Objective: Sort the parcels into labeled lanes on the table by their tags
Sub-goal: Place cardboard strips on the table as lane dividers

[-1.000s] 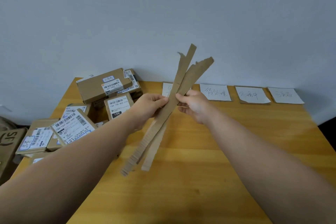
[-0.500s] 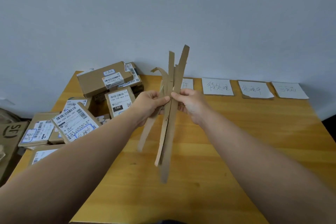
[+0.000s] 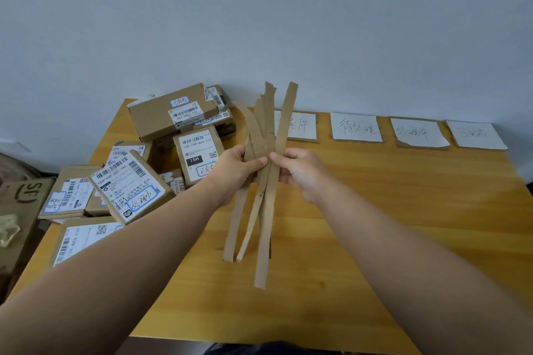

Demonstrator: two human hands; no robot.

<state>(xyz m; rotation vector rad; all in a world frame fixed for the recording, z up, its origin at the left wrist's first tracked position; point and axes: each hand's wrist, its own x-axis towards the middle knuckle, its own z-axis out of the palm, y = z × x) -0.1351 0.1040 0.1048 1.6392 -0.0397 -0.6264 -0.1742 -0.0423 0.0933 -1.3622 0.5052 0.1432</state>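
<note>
Parcels: at least eight brown parcels (image 3: 161, 115) with white shipping tags, heaped on the left end of the table (image 3: 403, 225). They overlap, so the exact count cannot be told.
Parcel poses: the top one lies flat on others. One (image 3: 199, 153) stands nearly upright just behind the left hand. One (image 3: 129, 184) leans tilted on the pile's near side.
Lane labels: four handwritten white sheets in a row along the far edge, against the wall (image 3: 259, 23). From left they are the first (image 3: 301, 125), the second (image 3: 356, 127), the third (image 3: 416, 132) and the fourth (image 3: 474, 134). The strips partly cover the first.
Cardboard strips: four torn tops fan out above the hands, and three lower ends show plainly below. The bundle (image 3: 266, 210) is held roughly upright above the table's middle.
Left hand: the left hand (image 3: 233, 170) grips the bundle, thumb across the front, fingers behind.
Right hand: the right hand (image 3: 300, 173) pinches the same bundle at the same height, its thumb tip almost meeting the left thumb.
Arms: two bare forearms reach in from the lower corners and converge at the strips.
Floor box: one brown box (image 3: 26, 196) sits left of the table.
</note>
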